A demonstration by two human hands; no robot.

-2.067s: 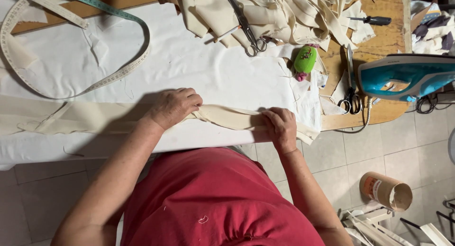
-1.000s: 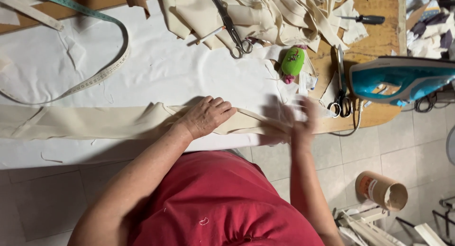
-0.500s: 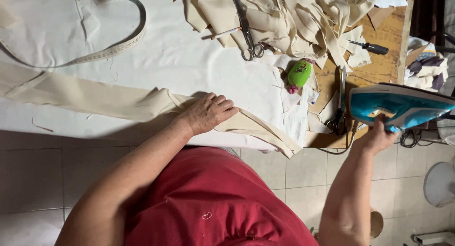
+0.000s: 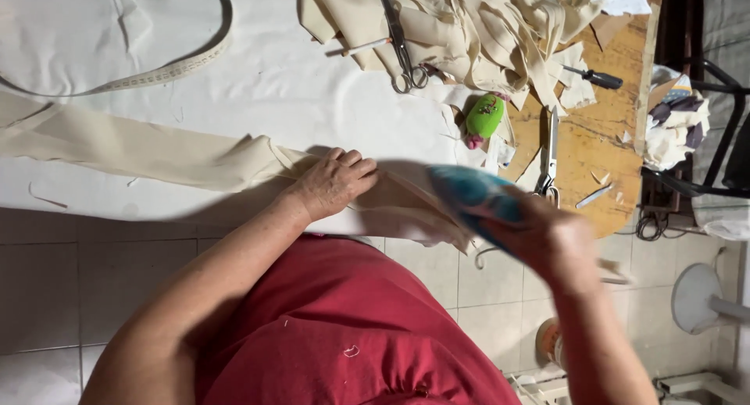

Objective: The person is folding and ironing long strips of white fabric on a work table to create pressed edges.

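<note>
A long cream fabric strip (image 4: 148, 151) lies across the white-covered table (image 4: 312, 92). My left hand (image 4: 334, 182) presses flat on the strip near the table's front edge, fingers spread. My right hand (image 4: 558, 245) grips the handle of a teal steam iron (image 4: 476, 196), blurred with motion, held just above the strip's right end beside my left hand.
A pile of cream fabric scraps (image 4: 484, 22) with scissors (image 4: 402, 42) on it sits at the back. A green pincushion (image 4: 485, 114), a second pair of scissors (image 4: 549, 155), a screwdriver (image 4: 598, 78) and a measuring tape (image 4: 156, 73) also lie about. Tiled floor below.
My right hand left the strip, reached right to the iron on the wooden end of the table, took it and brought it over the strip. My left hand stayed pressing the fabric.
</note>
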